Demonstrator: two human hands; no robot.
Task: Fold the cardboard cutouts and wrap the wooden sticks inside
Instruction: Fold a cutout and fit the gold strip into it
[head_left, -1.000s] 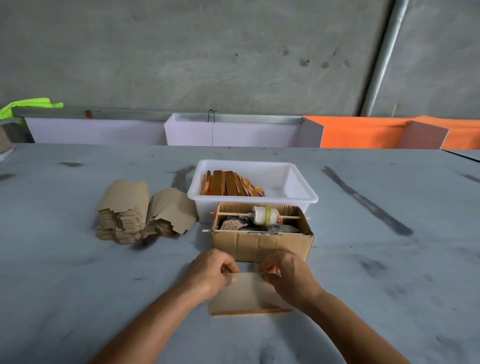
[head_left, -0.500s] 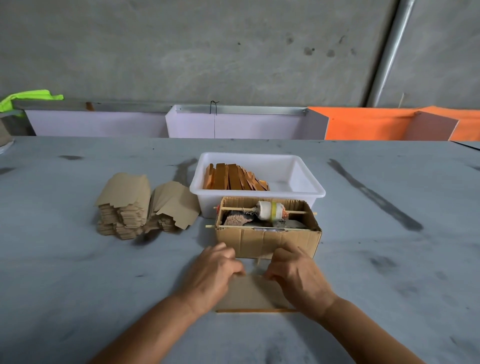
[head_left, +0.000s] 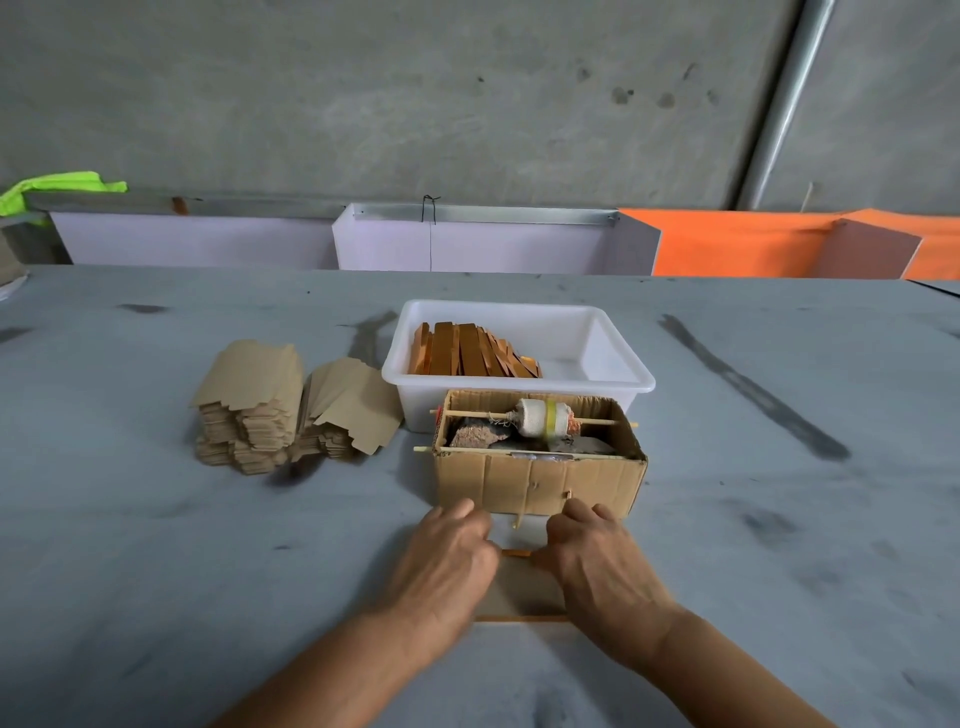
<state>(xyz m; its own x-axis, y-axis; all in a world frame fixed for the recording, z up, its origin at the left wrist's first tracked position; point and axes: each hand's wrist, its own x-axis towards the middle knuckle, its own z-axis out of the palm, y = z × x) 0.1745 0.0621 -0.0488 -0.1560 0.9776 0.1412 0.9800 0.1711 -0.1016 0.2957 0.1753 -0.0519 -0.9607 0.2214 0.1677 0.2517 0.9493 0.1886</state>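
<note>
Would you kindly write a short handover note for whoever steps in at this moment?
Left hand and right hand: both press down on one cardboard cutout on the table; the grip itself is hidden.
Wooden sticks lie along its far edge and near edge.
Spare sticks wait in the white tub; flat cutouts are stacked to the left.
Done: a fold begun. Left: finish this wrap, then the rest.

Both forearms reach forward from the near edge of the table. The left hand (head_left: 445, 564) and right hand (head_left: 602, 564) lie palm down, side by side, with fingers curled and knuckles raised.
</note>
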